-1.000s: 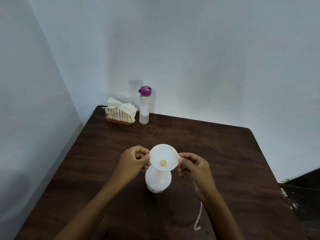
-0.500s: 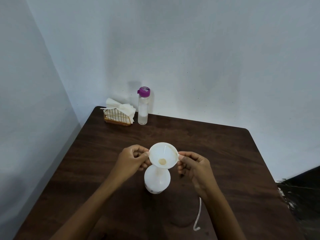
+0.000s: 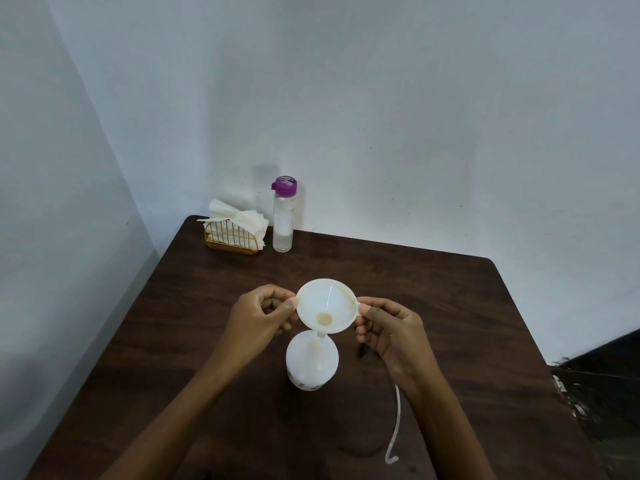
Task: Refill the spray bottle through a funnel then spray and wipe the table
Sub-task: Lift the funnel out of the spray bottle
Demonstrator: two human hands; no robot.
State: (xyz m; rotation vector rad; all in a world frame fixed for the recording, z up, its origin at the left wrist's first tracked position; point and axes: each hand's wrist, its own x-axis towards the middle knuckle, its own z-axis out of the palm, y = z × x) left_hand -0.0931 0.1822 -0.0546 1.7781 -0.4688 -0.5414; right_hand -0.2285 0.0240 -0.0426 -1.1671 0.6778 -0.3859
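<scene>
A white funnel [image 3: 329, 303] stands with its stem in the neck of a white spray bottle body [image 3: 311, 365], which is upright on the dark wooden table [image 3: 450, 323]. My left hand [image 3: 259, 317] pinches the funnel's left rim. My right hand [image 3: 388, 327] pinches a small tab on its right rim. A clear refill bottle with a purple cap [image 3: 284, 216] stands at the table's far left, partly filled. The white dip tube [image 3: 396, 424] of the spray head curves out from under my right forearm; the head itself is hidden.
A gold wire holder with white paper napkins [image 3: 235, 230] sits in the far left corner beside the refill bottle. White walls close the left and far sides. The table's right edge drops to a dark floor area [image 3: 606, 393].
The view has tilted slightly, shifting the scene in the frame. Both hands stay on the funnel rim with the funnel seated in the bottle.
</scene>
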